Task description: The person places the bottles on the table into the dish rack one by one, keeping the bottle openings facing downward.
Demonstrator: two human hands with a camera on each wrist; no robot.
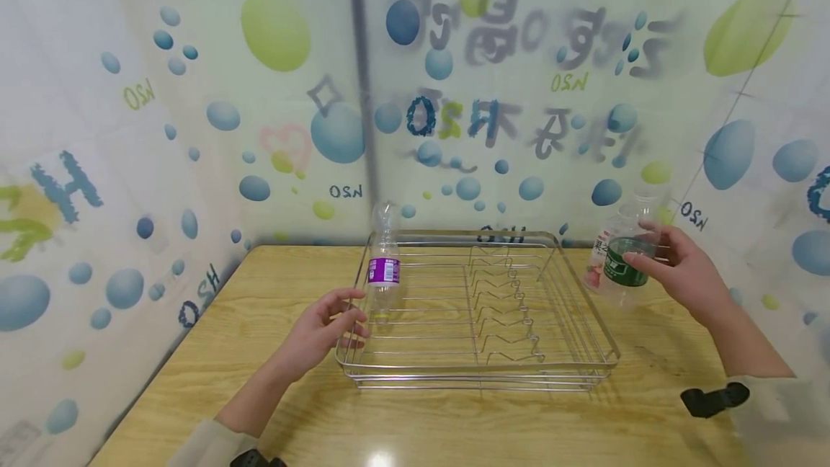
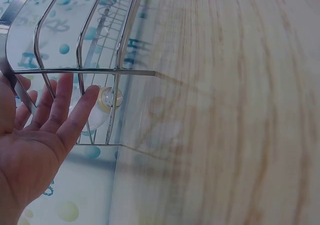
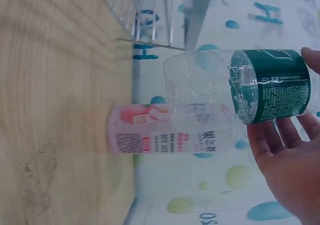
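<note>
My right hand point(image 1: 690, 265) grips a clear plastic bottle with a green label point(image 1: 627, 261), its base raised above the table in the right wrist view. Just behind it stands a clear bottle with a pink peach-printed label point(image 3: 170, 130). At the left side of a wire dish rack point(image 1: 480, 366), my left hand point(image 1: 324, 326) has its fingers extended at the side wires point(image 2: 82, 35); whether they press on the wires I cannot tell. Inside the rack's left part is a clear bottle with a purple label point(image 1: 384, 271), its yellow-ringed neck end toward me.
A wood-grain table point(image 1: 441, 427) carries the rack and the peach-label bottle. Curtains point(image 1: 279, 128) printed with bubbles hang along the back and both sides. Wavy wire plate dividers point(image 1: 506, 308) run down the rack's middle. Black straps point(image 1: 715, 400) sit at the sleeves.
</note>
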